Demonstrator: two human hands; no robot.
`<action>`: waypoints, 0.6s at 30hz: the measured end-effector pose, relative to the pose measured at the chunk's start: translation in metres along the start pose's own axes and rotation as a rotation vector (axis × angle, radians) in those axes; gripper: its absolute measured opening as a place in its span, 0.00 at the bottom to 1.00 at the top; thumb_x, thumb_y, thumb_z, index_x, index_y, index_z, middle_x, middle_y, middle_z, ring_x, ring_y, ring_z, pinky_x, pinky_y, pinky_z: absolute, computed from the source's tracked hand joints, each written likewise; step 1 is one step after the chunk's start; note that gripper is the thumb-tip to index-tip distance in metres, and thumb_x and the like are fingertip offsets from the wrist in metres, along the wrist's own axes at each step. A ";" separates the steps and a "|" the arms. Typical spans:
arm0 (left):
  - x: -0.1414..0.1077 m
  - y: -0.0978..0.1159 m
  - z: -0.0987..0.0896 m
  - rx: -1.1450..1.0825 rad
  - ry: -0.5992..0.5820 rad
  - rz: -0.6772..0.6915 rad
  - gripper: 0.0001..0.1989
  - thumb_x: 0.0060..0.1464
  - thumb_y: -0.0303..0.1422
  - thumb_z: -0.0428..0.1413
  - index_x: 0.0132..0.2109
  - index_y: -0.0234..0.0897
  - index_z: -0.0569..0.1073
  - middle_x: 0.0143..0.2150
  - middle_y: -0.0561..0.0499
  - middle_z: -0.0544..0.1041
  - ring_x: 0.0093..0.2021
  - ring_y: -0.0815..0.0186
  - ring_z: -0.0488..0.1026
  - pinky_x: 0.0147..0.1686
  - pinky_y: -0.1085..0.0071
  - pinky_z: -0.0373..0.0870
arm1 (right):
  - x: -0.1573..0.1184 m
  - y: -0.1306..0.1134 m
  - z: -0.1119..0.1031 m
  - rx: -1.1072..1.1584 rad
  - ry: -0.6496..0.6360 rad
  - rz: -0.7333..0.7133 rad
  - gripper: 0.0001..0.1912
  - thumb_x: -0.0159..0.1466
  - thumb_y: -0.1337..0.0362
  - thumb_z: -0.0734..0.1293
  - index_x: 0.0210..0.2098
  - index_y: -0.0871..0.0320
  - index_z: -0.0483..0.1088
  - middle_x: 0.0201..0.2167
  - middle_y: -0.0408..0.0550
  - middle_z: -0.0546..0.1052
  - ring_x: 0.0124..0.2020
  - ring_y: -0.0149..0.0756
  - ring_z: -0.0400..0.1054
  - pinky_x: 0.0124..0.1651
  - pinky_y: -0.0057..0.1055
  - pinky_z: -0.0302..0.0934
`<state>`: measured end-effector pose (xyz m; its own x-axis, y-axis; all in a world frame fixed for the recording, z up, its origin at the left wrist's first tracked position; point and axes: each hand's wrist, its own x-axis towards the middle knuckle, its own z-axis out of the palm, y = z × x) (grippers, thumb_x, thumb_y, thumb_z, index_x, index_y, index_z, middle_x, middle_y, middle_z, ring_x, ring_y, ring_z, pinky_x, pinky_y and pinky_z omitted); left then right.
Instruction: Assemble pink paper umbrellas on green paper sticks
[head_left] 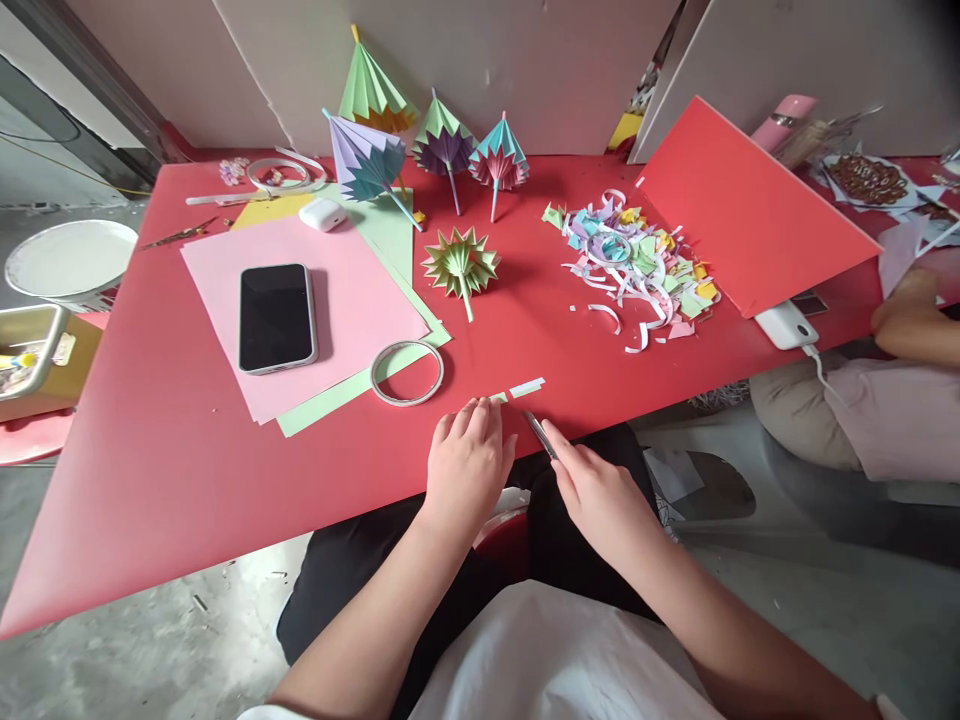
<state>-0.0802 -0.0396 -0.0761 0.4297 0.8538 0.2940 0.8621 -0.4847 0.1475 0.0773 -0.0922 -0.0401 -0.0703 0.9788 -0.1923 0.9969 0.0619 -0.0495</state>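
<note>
My left hand (469, 462) lies flat at the near edge of the red table (165, 440), fingers pressing on a small green paper strip (498, 397) that mostly hides under them. My right hand (596, 492) is closed around a thin metal tool (539, 433), scissors or a blade, its tip pointing at the table edge just right of my left fingers. A short pale strip of paper (526, 387) lies just beyond both hands. A roll of tape (406, 373) sits a little left of my left hand.
A phone (275, 316) lies on pink paper (352, 300) over green sheets. Several folded paper umbrellas (442, 140) stand at the back, one (460, 265) lying nearer. Paper scraps (637, 265) pile at the right by a red sheet (742, 210). Another person's arm (911, 325) is at the far right.
</note>
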 end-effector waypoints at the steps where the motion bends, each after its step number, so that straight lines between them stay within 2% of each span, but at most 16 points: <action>1: -0.002 -0.001 -0.001 0.011 0.012 -0.004 0.19 0.60 0.34 0.45 0.54 0.27 0.66 0.49 0.40 0.73 0.49 0.57 0.69 0.46 0.61 0.63 | 0.000 0.005 0.000 0.037 0.021 0.004 0.26 0.66 0.65 0.54 0.63 0.52 0.50 0.33 0.45 0.75 0.24 0.35 0.71 0.25 0.29 0.62; 4: -0.002 -0.007 -0.003 0.022 0.046 -0.019 0.17 0.60 0.34 0.46 0.52 0.29 0.67 0.46 0.42 0.73 0.46 0.57 0.70 0.44 0.62 0.64 | 0.006 0.020 0.000 0.105 0.094 0.062 0.25 0.66 0.66 0.54 0.63 0.52 0.52 0.37 0.48 0.75 0.28 0.34 0.72 0.28 0.28 0.63; 8: 0.011 -0.015 -0.004 0.029 0.052 -0.085 0.11 0.59 0.32 0.46 0.36 0.34 0.72 0.35 0.45 0.73 0.36 0.60 0.69 0.37 0.64 0.65 | 0.020 0.029 -0.001 0.095 0.116 0.104 0.25 0.65 0.65 0.54 0.62 0.52 0.52 0.38 0.49 0.75 0.30 0.36 0.72 0.29 0.28 0.62; 10: 0.021 -0.017 -0.004 0.051 0.075 -0.125 0.10 0.58 0.29 0.46 0.33 0.35 0.72 0.35 0.44 0.72 0.35 0.59 0.68 0.34 0.65 0.65 | 0.026 0.028 -0.002 0.082 0.098 0.107 0.25 0.65 0.65 0.54 0.62 0.53 0.52 0.38 0.49 0.75 0.30 0.36 0.72 0.29 0.29 0.62; 12: 0.032 -0.014 -0.004 0.048 0.108 -0.150 0.09 0.57 0.26 0.47 0.35 0.35 0.72 0.37 0.43 0.72 0.37 0.58 0.67 0.34 0.64 0.65 | 0.031 0.026 -0.003 0.066 0.079 0.114 0.26 0.65 0.65 0.54 0.63 0.53 0.51 0.37 0.49 0.75 0.29 0.36 0.72 0.29 0.29 0.61; 14: 0.040 -0.007 -0.002 0.010 0.097 -0.091 0.10 0.57 0.24 0.46 0.39 0.34 0.72 0.40 0.42 0.72 0.40 0.58 0.67 0.36 0.64 0.66 | 0.034 0.024 -0.004 0.048 0.064 0.114 0.26 0.65 0.64 0.54 0.63 0.52 0.50 0.36 0.49 0.75 0.28 0.36 0.71 0.28 0.30 0.61; 18: 0.043 0.013 0.009 -0.034 0.003 0.154 0.13 0.57 0.22 0.44 0.45 0.30 0.70 0.48 0.40 0.71 0.48 0.57 0.67 0.41 0.63 0.68 | 0.036 0.023 -0.003 0.019 0.045 0.082 0.26 0.65 0.65 0.54 0.63 0.51 0.50 0.36 0.48 0.75 0.27 0.36 0.71 0.27 0.30 0.59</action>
<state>-0.0474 -0.0072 -0.0702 0.5558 0.7680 0.3181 0.7763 -0.6164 0.1318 0.0980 -0.0552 -0.0456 0.0134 0.9882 -0.1525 0.9983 -0.0219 -0.0543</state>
